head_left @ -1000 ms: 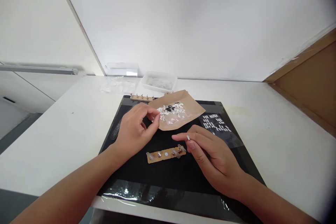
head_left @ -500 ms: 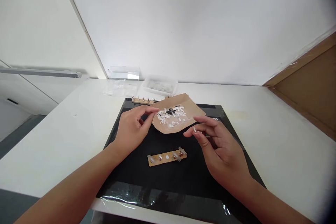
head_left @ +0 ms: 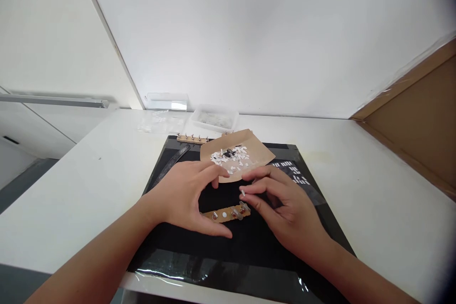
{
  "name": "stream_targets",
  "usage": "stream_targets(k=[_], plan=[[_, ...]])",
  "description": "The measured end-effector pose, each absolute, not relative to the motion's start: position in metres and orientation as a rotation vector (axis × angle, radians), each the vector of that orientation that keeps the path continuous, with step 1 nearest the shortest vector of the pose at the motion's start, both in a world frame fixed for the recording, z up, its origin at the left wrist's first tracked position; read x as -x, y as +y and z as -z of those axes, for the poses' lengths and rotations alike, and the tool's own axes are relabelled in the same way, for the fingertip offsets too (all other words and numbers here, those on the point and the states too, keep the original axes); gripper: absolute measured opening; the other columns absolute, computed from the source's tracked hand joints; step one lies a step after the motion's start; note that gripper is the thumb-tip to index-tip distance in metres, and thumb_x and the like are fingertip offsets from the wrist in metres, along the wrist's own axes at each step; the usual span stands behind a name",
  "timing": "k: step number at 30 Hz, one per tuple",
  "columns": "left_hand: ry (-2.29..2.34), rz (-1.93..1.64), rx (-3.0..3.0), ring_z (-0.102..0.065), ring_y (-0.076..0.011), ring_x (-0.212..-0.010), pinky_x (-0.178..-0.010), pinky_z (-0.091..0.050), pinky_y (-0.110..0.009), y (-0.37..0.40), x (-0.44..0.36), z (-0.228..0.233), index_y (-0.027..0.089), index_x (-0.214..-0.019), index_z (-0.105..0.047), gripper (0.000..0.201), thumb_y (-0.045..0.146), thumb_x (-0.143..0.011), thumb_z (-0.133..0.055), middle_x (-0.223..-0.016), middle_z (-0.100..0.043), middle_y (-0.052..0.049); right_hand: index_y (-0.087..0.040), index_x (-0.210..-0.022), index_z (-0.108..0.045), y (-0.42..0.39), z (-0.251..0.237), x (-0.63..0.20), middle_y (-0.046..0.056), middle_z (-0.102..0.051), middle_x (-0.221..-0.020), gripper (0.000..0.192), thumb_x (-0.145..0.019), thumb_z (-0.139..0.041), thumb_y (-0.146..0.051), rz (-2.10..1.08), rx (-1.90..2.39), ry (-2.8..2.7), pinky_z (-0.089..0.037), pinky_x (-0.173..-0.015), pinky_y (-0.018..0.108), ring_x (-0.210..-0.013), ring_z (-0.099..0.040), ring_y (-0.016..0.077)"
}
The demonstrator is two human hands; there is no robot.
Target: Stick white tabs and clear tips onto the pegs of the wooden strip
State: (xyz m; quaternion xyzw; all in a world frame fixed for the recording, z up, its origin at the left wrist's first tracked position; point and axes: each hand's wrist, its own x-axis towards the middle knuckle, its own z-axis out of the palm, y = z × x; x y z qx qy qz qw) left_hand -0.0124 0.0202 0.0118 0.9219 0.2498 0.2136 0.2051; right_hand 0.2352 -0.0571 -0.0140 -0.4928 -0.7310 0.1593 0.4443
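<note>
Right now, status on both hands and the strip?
Left hand cupped around the strip, thumb at its near edge. Right hand pinching a white piece just above the strip's right end. Nothing between them.

Black mat [head_left: 256,247], centre of frame. Tan strip [head_left: 228,212] carrying silver studs. Brown paper [head_left: 256,154] scattered with white bits. White table [head_left: 374,190]. Clear tray [head_left: 214,118], upper centre.
</note>
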Motion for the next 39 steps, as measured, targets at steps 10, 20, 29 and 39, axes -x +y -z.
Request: stream_targets(k=[10, 20, 29, 39], plan=[[0.519, -0.516, -2.692, -0.069, -0.0238, -0.088, -0.113, -0.035, -0.047, 0.023, 0.013, -0.006, 0.023, -0.097, -0.055, 0.067, 0.074, -0.064, -0.084, -0.091, -0.07, 0.0, -0.025, -0.097, -0.077, -0.059, 0.022, -0.219, 0.005, -0.07, -0.093, 0.006, -0.099, -0.071, -0.022, -0.439, 1.169, -1.976, -0.057, -0.076, 0.037, -0.089, -0.066, 0.022], [0.47, -0.455, -2.792, -0.062, -0.0258, -0.088, -0.116, -0.029, -0.056, 0.024, 0.014, -0.006, 0.021, -0.095, -0.061, 0.061, 0.074, -0.071, -0.081, -0.088, -0.067, -0.002, -0.024, -0.094, -0.074, -0.061, 0.021, -0.216, 0.003, -0.071, -0.092, 0.006, -0.095, -0.076, -0.019, -0.493, 1.107, -2.089, -0.053, -0.075, 0.035, -0.086, -0.062, 0.0202], [0.451, -0.438, -2.811, -0.057, -0.029, -0.097, -0.111, -0.038, -0.051, 0.02, 0.013, -0.006, 0.02, -0.09, -0.064, 0.058, 0.07, -0.069, -0.086, -0.089, -0.067, -0.005, -0.025, -0.093, -0.074, -0.061, 0.025, -0.216, 0.005, -0.06, -0.095, 0.006, -0.094, -0.075, -0.02, -0.377, 1.244, -2.174, -0.049, -0.077, 0.038, -0.087, -0.056, 0.0219], [0.459, -0.396, -2.823, -0.057, -0.0293, -0.097, -0.113, -0.028, -0.057, 0.019, 0.012, -0.006, 0.02, -0.086, -0.064, 0.055, 0.07, -0.072, -0.083, -0.082, -0.067, -0.003, -0.028, -0.091, -0.074, -0.066, 0.032, -0.215, 0.004, -0.06, -0.096, 0.008, -0.091, -0.08, -0.022, -0.288, 1.32, -2.172, -0.044, -0.079, 0.04, -0.089, -0.056, 0.0234]])
